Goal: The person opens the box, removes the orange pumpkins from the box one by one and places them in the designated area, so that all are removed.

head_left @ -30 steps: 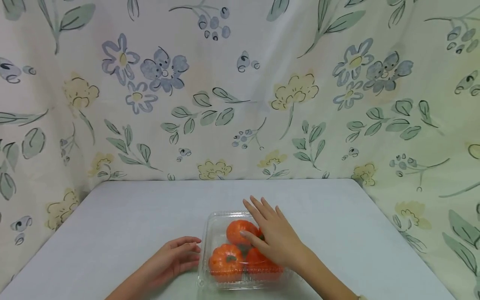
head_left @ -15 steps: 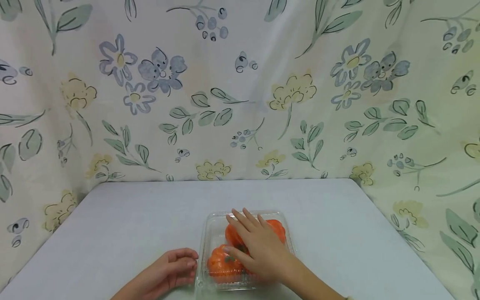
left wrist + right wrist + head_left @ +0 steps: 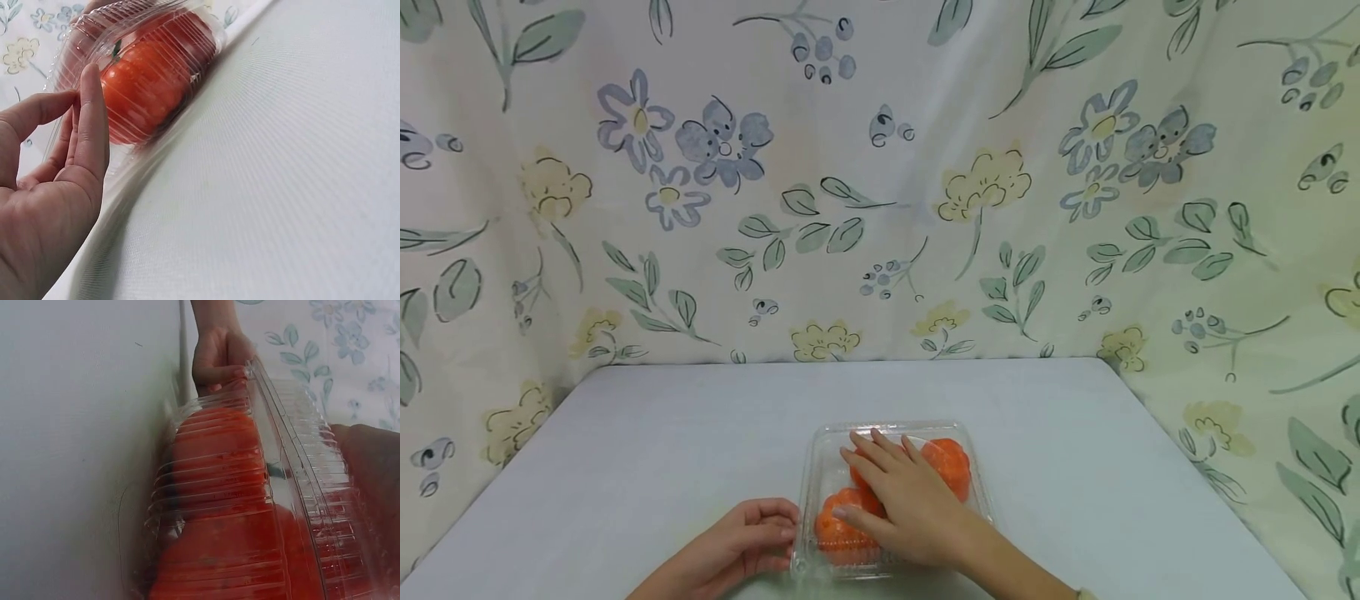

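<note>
A clear plastic clamshell container (image 3: 831, 454) with its lid down sits on the table near the front. Inside it are orange-red, ribbed, pumpkin-like fruits (image 3: 949, 467) with green stems; the right hand partly covers them in the head view. My right hand (image 3: 910, 500) lies flat on top of the lid, fingers spread and pointing away. At the container's left edge, my left hand (image 3: 752, 537) pinches the rim between thumb and fingers. The left wrist view shows the left hand (image 3: 59, 169) beside the ribbed wall, and the right wrist view shows its fingertips (image 3: 234, 374) at the rim.
A white cloth-covered table (image 3: 700, 433) extends behind and to both sides of the container. Beyond its back edge hangs a floral curtain (image 3: 880, 250), which also runs along the left and right sides.
My right hand has come down and leftward from over the container's right side onto the lid. My left hand has moved slightly lower and now touches the rim.
</note>
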The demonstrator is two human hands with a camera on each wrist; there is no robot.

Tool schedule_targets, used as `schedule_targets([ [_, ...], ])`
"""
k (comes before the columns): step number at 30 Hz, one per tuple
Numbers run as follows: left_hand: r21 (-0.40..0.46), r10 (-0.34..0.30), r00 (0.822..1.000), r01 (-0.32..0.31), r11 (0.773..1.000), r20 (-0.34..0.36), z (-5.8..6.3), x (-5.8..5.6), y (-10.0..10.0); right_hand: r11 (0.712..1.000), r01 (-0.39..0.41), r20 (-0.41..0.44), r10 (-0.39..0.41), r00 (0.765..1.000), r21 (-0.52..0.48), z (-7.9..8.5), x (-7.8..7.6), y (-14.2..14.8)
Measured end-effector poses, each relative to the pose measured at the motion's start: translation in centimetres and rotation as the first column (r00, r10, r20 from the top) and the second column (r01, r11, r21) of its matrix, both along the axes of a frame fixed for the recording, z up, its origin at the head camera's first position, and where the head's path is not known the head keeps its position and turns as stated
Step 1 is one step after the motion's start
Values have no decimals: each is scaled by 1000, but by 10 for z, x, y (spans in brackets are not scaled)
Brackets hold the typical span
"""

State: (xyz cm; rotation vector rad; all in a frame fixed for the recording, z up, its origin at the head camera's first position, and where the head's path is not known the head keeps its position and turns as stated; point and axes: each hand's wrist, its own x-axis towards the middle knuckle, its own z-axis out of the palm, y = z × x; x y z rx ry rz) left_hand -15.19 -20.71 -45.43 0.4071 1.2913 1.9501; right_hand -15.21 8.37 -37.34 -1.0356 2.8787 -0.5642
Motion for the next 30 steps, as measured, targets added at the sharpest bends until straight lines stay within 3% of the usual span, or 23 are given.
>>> schedule_targets([
  [6,-4,17,1000,-17,1000,-15,2,-2,2,999,-8,8,8,1000,38,-1,-3,0],
  [15,25,26,999,-25,999,-36,0,-4,4,990,-122,-79,128,989,76,-7,0,0],
  [23,27,23,999,-23,999,-24,-2,-2,3,987,-133,-144,144,979,87,-9,1,0],
  [30,14,-19,1000,19,1000,-20,-1,-2,4,989,-121,-140,132,981,86,-10,0,-1],
])
